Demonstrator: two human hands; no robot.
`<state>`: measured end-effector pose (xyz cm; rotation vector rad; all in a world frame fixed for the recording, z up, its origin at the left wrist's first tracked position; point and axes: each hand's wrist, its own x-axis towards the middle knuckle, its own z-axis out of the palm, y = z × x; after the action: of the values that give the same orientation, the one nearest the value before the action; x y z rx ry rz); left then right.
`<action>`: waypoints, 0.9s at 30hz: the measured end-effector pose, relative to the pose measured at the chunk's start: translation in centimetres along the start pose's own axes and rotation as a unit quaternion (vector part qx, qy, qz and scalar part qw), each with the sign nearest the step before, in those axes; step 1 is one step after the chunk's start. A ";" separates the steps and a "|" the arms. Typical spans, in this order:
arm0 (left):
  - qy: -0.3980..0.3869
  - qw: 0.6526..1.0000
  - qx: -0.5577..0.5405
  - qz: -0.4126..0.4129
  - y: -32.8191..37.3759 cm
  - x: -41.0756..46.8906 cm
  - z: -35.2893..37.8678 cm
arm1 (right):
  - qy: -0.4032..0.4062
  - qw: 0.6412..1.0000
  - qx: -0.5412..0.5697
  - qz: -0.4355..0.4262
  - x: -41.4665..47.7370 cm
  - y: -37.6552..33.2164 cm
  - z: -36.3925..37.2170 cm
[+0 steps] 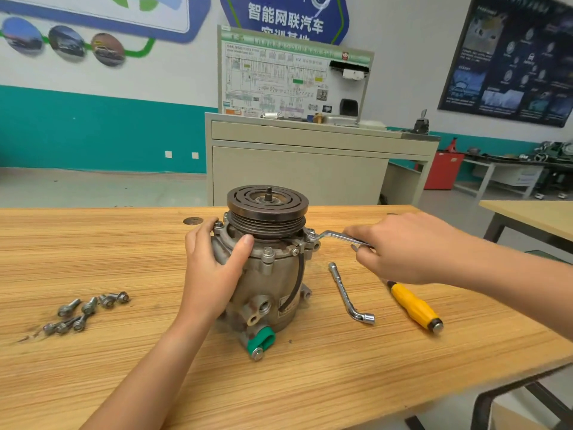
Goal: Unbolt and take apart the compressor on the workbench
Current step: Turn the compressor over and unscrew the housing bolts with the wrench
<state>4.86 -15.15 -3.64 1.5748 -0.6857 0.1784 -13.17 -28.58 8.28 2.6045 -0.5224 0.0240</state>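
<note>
Compressor (263, 268) stands upright on the wooden workbench (124, 352), pulley end up. Left hand (214, 265) wraps its side — thumb against the pulley grooves, fingers curled round the back. Right hand (400, 246) grips the handle of an offset wrench (338, 237) whose head sits on a bolt at the right flange. Loose bolts (83, 311) lie well left; an L-shaped socket wrench (350, 294) and yellow-handled screwdriver (415, 307) lie to the right

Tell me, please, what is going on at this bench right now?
A person is unbolting a compressor that stands on the workbench. The left hand steadies its body while the right hand holds a wrench on a bolt at its upper rim. Loose bolts lie to its left; a socket wrench and a yellow-handled screwdriver lie to its right.
</note>
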 end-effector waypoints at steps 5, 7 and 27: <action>-0.019 1.000 -0.016 0.008 0.0 -1.3 0.4 | 0.061 0.996 -0.044 -0.044 -0.1 -0.5 1.9; -0.017 1.000 -0.003 0.018 -0.4 -1.6 0.5 | 0.079 0.994 -0.059 -0.054 -0.1 -0.1 2.4; -0.026 0.998 -0.042 0.034 -1.8 -1.5 0.3 | 0.266 0.942 0.205 0.011 9.4 0.4 5.6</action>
<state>4.55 -14.98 -5.98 1.4804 -0.7783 0.1582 -5.01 -34.86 4.57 2.8130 -0.3713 0.9045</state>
